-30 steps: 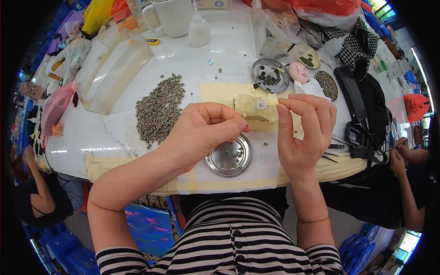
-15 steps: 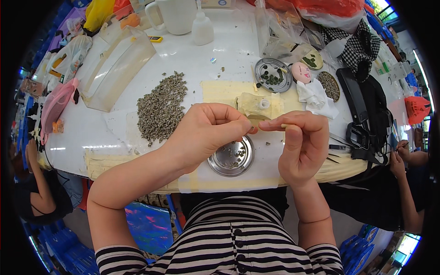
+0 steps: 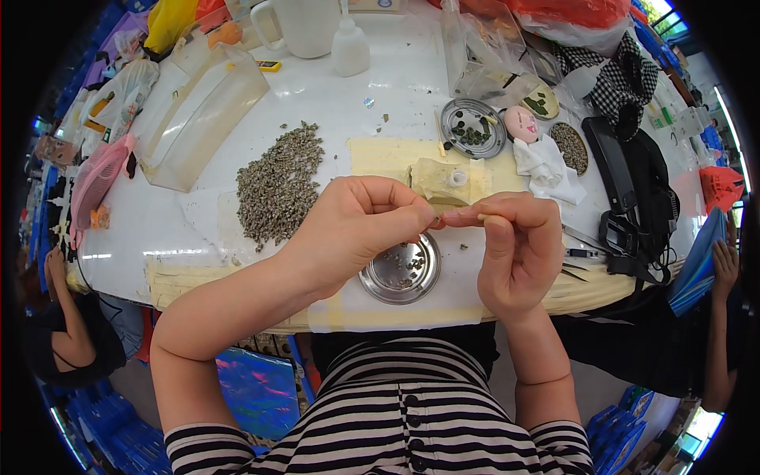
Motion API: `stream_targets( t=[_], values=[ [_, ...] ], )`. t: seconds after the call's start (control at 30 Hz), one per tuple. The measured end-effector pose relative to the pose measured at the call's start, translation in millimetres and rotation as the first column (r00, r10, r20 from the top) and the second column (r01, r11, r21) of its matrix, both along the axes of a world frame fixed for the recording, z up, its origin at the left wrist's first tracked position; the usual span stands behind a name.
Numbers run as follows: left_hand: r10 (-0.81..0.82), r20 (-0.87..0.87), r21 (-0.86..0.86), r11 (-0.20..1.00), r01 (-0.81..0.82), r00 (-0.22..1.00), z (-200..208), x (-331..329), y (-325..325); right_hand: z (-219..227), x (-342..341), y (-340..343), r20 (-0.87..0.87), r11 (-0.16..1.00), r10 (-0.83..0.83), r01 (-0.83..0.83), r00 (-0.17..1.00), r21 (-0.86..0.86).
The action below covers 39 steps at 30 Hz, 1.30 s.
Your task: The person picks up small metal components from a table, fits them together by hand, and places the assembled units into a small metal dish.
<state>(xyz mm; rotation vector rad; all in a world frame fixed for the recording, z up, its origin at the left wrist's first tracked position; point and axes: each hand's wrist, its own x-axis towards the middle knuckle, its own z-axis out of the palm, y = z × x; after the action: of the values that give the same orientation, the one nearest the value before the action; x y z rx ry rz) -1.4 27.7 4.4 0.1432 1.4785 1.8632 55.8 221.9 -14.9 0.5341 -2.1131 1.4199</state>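
Note:
My left hand [image 3: 356, 222] is closed in a pinch above a round metal dish [image 3: 383, 279]. What its fingertips hold is too small to make out. Close on its right, my right hand [image 3: 518, 257] grips a thin pale stick [image 3: 482, 217], whose tip points at the left fingertips. Several small greyish pieces lie in the dish. Just beyond both hands stands a block wrapped in yellowish tape [image 3: 434, 184], with a small white ring-shaped piece [image 3: 457, 179] on it. Left of my left hand spreads a heap of small grey-brown pieces [image 3: 281, 186].
A clear round dish [image 3: 453, 141] holds dark green bits. Crumpled white tissue [image 3: 546, 170], a pink round item [image 3: 520, 124] and a black strap [image 3: 613, 174] lie rightward. Behind are a white squeeze bottle [image 3: 350, 51] and white jug [image 3: 301, 28]. Tweezers-like tools [image 3: 582, 253] lie right.
My right hand has shifted slightly left, bringing the stick closer to my left fingertips. At the far right, a co-worker's hand now has a blue striped sheet. My left hand stays nearly still.

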Motion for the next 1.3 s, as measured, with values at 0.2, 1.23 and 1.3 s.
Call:
stream_targets(
  t=[0.2,1.23,1.3],
  values=[
    [0.008,0.007,0.012,1.000,-0.008,1.000,0,1,0,3,1,1,0.022,0.998,0.015,-0.016,1.000,0.061],
    [0.017,0.017,0.033,0.999,-0.018,1.000,0,1,0,-7,-3,-2,-0.098,0.994,-0.086,0.078,0.991,-0.082],
    [0.016,0.006,0.006,1.000,-0.016,1.000,4,2,1,-5,-4,1,-0.085,0.986,-0.150,0.143,0.985,-0.088]
  ],
)
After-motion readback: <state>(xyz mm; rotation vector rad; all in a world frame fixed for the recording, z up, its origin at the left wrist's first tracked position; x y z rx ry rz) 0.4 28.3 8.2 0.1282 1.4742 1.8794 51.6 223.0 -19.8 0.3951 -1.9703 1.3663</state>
